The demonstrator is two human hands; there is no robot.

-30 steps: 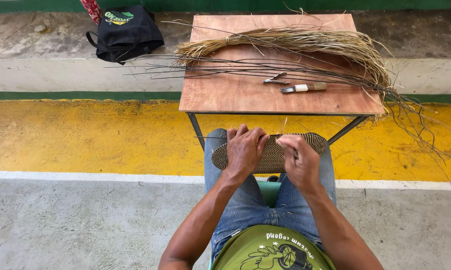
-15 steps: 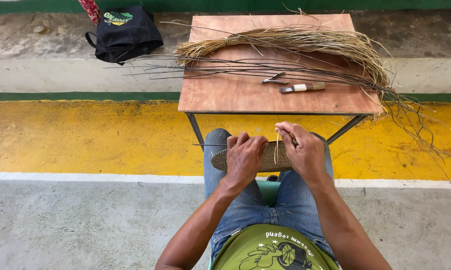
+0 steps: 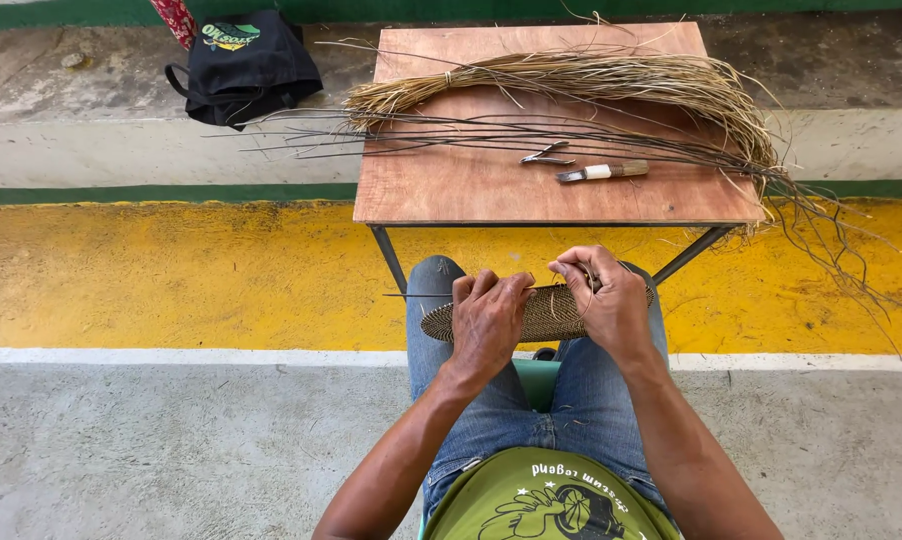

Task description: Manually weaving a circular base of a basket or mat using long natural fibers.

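On the person's knees lies an oval woven mat (image 3: 546, 315). The left hand (image 3: 488, 325) presses down on its near-left part, fingers curled over the weave; the right hand (image 3: 611, 300) pinches a thin strand at the mat's far rim, fingers closed on it. Just beyond, the wooden desk (image 3: 451, 190) has bare room along its near edge. A knife (image 3: 603, 172) and small clippers (image 3: 547, 155) lie mid-desk, with the straw bundle (image 3: 591, 78) overhanging the right edge. A black bag (image 3: 243, 62) sits far left.

Matt wooden tabletop (image 3: 471, 185), dry straw bundle (image 3: 591, 75)
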